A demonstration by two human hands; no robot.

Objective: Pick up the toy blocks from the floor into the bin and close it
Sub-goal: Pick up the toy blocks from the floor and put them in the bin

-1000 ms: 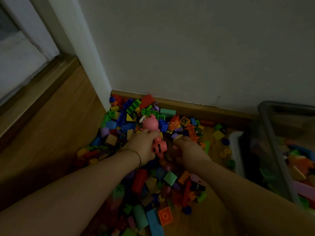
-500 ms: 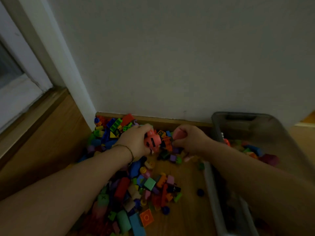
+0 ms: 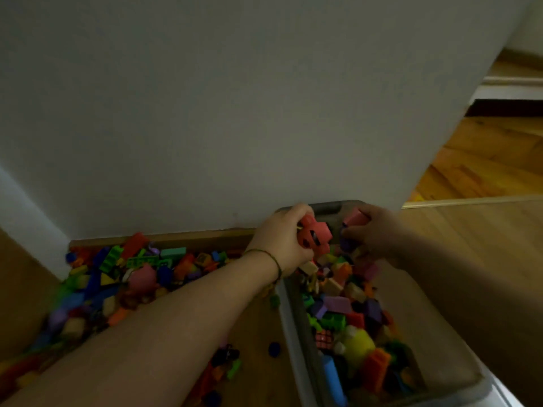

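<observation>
A pile of colourful toy blocks (image 3: 123, 274) lies on the wooden floor against the wall at the left. The grey translucent bin (image 3: 296, 333) stands at the right, holding several blocks (image 3: 349, 324). Both hands hover over the bin's far end. My left hand (image 3: 282, 239) grips a red-pink toy figure (image 3: 314, 236). My right hand (image 3: 373, 233) holds a pink block (image 3: 355, 217) with a few darker blocks under its fingers. The bin's lid is not in view.
A white wall (image 3: 205, 113) rises directly behind the pile and the bin. A white door frame (image 3: 26, 207) stands at the left. Loose blocks (image 3: 274, 349) lie on the floor between the pile and the bin. More wooden floor (image 3: 476, 160) opens at the far right.
Both hands have lifted off the pile and moved right, carrying the red-pink figure and the pink block over the bin. The view has swung right with them.
</observation>
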